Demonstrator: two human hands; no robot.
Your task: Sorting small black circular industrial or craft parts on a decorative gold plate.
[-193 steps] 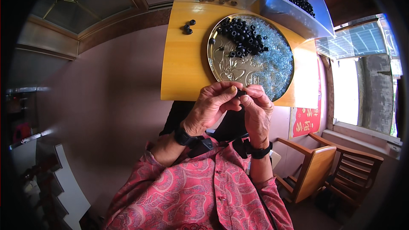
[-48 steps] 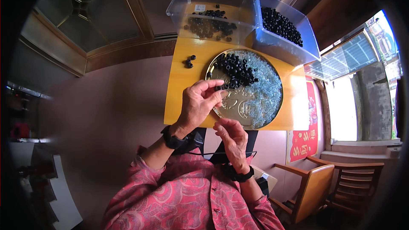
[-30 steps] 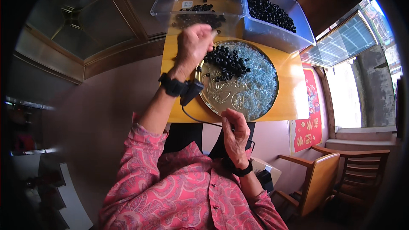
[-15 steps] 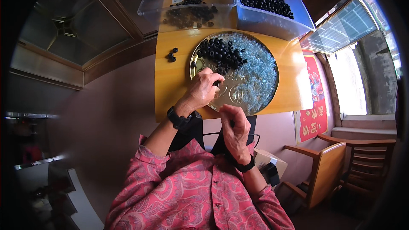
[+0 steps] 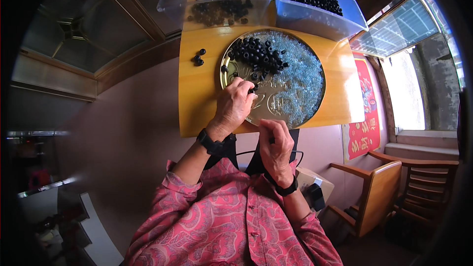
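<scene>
My left hand [image 5: 233, 104] is over the near left part of a round gold-coloured tray [image 5: 222, 84]. Its thumb and fingers are pinched on a black bead [image 5: 252, 90]. Just beyond the fingertips lies a heap of round black beads [image 5: 253, 54] with holes in them. Tiny clear-bluish beads [image 5: 300, 76] are spread across the tray's right side. At the tray's near edge my right hand [image 5: 278, 145] has its fingers curled in and closed. A dark spot shows between those fingers, but I cannot make out what they hold.
The tray rests on a yellow wooden table [image 5: 197, 98]. A few loose black beads [image 5: 198, 60] lie left of it. Behind stand two clear plastic boxes, the left one [image 5: 170, 0] and the right one [image 5: 320, 27], both holding black beads. A wooden chair [image 5: 379, 197] stands at right.
My left hand has shifted slightly, with the pinched bead now more visible at its fingertips. A few black beads near it lie differently. My right hand stays closed near the tray's edge.
</scene>
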